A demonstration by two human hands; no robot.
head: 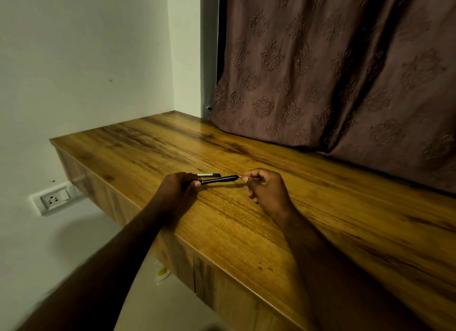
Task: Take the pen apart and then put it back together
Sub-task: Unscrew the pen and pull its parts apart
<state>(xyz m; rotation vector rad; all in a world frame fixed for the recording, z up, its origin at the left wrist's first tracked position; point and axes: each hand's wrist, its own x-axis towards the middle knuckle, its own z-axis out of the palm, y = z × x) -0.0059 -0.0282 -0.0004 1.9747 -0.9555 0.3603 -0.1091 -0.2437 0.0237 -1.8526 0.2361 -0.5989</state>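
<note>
The right hand is curled, with thumb and forefinger pinched on the pale tip of the pen. Its other fingers are folded in and hold nothing that shows. The left hand is closed round the pen's left end. The pen hangs nearly level just above the desk, tip to the right, between the two hands. Just behind it a second dark part with a pale strip lies by the left fingers. Whether it rests on the desk or is held is too small to tell.

The step looks like work at the tip end, either unscrewing it or drawing something out. I cannot tell which, nor whether this is dismantling or refitting.

To do it well, the left hand should clamp the pen so it cannot roll. The right hand should turn or pull straight along the pen's line, not bend it. Staying low over the desk, away from the near edge, means any small piece that slips lands on wood.
</note>
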